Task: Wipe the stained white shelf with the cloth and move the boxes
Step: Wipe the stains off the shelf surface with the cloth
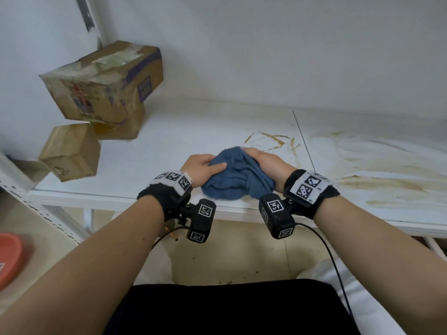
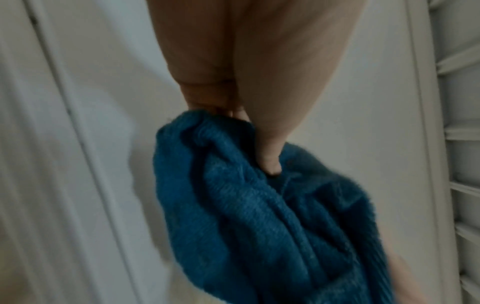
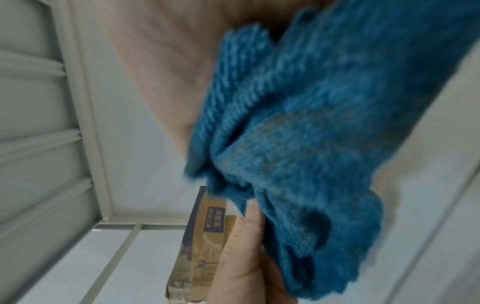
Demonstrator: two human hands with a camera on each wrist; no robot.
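A bunched blue cloth [image 1: 235, 177] is held between both hands just above the front of the white shelf [image 1: 193, 131]. My left hand [image 1: 205, 166] grips its left side, thumb pressed into the folds [image 2: 270, 162]. My right hand [image 1: 262, 160] grips the right side, and the cloth [image 3: 298, 123] fills the right wrist view. Brown stain lines [image 1: 275, 141] lie just beyond the cloth, and wider smears [image 1: 387, 180] cover the shelf's right part. Three worn cardboard boxes sit at the shelf's left end: a large one [image 1: 101, 81] on a smaller one [image 1: 121, 126], another [image 1: 70, 152] nearer the front edge.
A seam [image 1: 303, 139] divides the shelf panels. A white wall rises behind the shelf. A shelf upright [image 1: 94, 18] stands at the back left. An orange-red object [image 1: 9, 257] lies low on the left. A black cable [image 1: 333, 259] hangs from the right wrist camera.
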